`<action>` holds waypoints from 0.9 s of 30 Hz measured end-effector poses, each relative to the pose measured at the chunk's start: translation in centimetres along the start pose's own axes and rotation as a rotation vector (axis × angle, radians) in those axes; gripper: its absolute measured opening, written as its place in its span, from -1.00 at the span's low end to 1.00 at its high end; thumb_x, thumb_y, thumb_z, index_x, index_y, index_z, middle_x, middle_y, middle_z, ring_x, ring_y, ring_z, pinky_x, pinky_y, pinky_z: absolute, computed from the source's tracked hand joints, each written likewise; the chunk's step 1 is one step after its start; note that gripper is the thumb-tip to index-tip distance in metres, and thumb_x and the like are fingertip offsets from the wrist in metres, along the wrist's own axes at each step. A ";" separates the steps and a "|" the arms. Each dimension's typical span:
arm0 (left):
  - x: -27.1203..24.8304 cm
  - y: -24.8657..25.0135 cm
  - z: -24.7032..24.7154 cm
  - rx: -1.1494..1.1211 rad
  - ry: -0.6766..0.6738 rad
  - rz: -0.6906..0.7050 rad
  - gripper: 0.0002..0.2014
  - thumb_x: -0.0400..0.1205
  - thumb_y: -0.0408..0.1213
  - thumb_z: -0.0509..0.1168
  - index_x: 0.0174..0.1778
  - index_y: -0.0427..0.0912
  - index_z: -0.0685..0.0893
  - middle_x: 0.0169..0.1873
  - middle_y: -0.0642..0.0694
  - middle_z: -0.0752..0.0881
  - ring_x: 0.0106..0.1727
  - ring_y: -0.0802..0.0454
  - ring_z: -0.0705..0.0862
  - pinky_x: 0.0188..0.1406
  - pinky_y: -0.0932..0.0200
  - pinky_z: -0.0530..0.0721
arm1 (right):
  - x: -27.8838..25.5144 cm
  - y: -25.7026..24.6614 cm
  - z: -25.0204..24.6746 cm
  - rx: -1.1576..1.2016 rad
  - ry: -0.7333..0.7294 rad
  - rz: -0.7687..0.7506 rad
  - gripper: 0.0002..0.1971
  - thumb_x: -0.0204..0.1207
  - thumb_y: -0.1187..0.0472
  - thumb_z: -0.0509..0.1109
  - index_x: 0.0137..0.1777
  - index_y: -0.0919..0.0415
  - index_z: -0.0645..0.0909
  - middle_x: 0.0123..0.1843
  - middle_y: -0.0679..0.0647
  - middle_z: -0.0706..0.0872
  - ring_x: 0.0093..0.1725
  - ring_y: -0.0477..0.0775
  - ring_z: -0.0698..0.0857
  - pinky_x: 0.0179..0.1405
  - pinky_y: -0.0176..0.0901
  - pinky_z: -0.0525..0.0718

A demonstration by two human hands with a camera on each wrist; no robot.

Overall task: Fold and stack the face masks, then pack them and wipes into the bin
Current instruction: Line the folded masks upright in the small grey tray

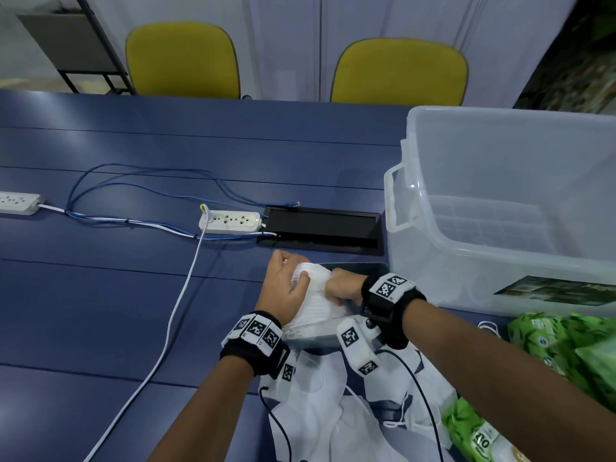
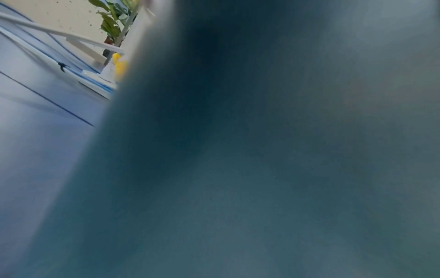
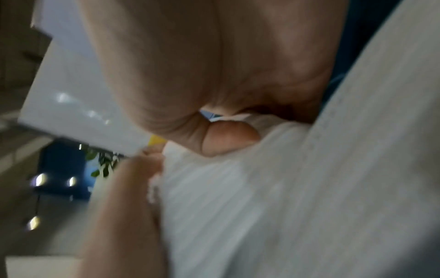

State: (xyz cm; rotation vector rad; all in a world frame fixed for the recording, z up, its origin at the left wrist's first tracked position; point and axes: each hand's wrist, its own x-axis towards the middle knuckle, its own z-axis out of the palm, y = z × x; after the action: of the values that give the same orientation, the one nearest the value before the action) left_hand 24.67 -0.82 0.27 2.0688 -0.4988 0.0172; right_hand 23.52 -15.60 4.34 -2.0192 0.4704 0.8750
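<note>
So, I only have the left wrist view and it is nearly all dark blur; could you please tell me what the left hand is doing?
Observer: The left hand grips a white pleated face mask from its left side.
Operator: Thank you. Is the right hand on it too?
Observer: Yes, the right hand has its grip on the same mask from the right.
Operator: Has anything gone into the bin?
Observer: I see nothing inside the clear plastic bin.

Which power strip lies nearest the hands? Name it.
The white power strip beside the black cable hatch; the other strip sits at the table's far left edge.
</note>
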 end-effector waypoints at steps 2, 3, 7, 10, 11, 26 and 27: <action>-0.1 0.2 -0.1 -0.035 0.043 -0.070 -0.50 0.52 0.04 0.06 0.17 -0.22 0.64 0.05 -0.09 0.41 0.09 0.04 0.47 0.16 0.47 0.30 | -0.3 0.7 0.1 0.271 0.059 0.034 -0.89 -0.16 0.32 0.20 -0.59 0.22 0.35 -0.51 0.14 0.32 -0.54 0.07 0.26 -0.48 -0.21 0.14; -0.3 0.1 -0.2 -0.088 0.062 -0.151 -0.50 0.58 0.05 0.08 0.29 -0.19 0.58 0.14 -0.10 0.39 0.17 0.05 0.44 0.23 0.49 0.26 | -0.9 0.8 0.2 0.430 0.093 0.055 -0.90 -0.13 0.27 0.24 -0.64 0.16 0.34 -0.51 0.11 0.27 -0.53 0.06 0.21 -0.45 -0.16 0.08; -1.7 -1.4 0.1 -0.559 0.039 -0.554 -0.31 0.61 0.32 0.06 0.62 0.09 0.20 0.54 0.04 0.31 0.51 0.10 0.35 0.56 0.02 0.26 | -2.3 1.1 0.1 0.792 0.186 0.110 -0.69 0.42 -0.05 0.33 -0.45 0.04 0.37 -0.42 0.03 0.34 -0.44 0.03 0.30 -0.41 -0.15 0.20; -2.3 -0.9 0.2 -0.577 0.018 -0.555 -0.36 0.67 0.26 -0.01 0.65 0.10 0.13 0.60 0.07 0.26 0.59 0.09 0.27 0.61 -0.07 0.22 | 1.9 2.2 1.4 0.834 0.139 0.025 -0.43 0.17 -0.40 0.37 0.02 0.00 0.61 0.01 0.04 0.62 -0.02 0.07 0.60 0.02 -0.13 0.54; -2.2 -0.6 0.3 -0.551 0.020 -0.535 -0.43 0.73 0.13 -0.06 0.65 0.05 0.11 0.61 0.07 0.23 0.60 0.11 0.24 0.63 -0.05 0.18 | 4.6 3.1 2.1 0.805 0.141 -0.016 -0.16 0.05 -0.46 0.37 0.30 -0.01 0.59 0.31 0.05 0.60 0.26 0.11 0.58 0.32 0.01 0.51; -2.3 1.7 -1.5 -0.278 0.073 -0.437 -0.47 0.76 -0.05 0.00 0.65 -0.05 0.07 0.58 -0.15 0.31 0.57 -0.08 0.31 0.48 0.08 0.27 | -6.5 3.9 -2.6 0.737 0.002 -0.026 -0.59 0.66 0.02 0.23 0.38 0.26 0.50 0.37 0.19 0.58 0.34 0.18 0.59 0.32 -0.14 0.51; -2.9 1.9 -1.3 -0.279 0.129 -0.420 -0.48 0.76 -0.05 0.04 0.64 -0.07 0.13 0.52 -0.19 0.39 0.53 -0.11 0.37 0.46 0.06 0.32 | -7.9 4.8 -2.9 0.717 0.037 -0.071 -0.60 0.67 0.06 0.23 0.42 0.24 0.49 0.42 0.17 0.56 0.38 0.17 0.57 0.42 -0.09 0.44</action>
State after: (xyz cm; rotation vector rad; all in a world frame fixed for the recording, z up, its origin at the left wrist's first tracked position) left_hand 21.58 0.46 1.89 1.8462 0.0195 -0.1573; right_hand 16.39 -20.68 8.45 -1.3819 0.6231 0.5190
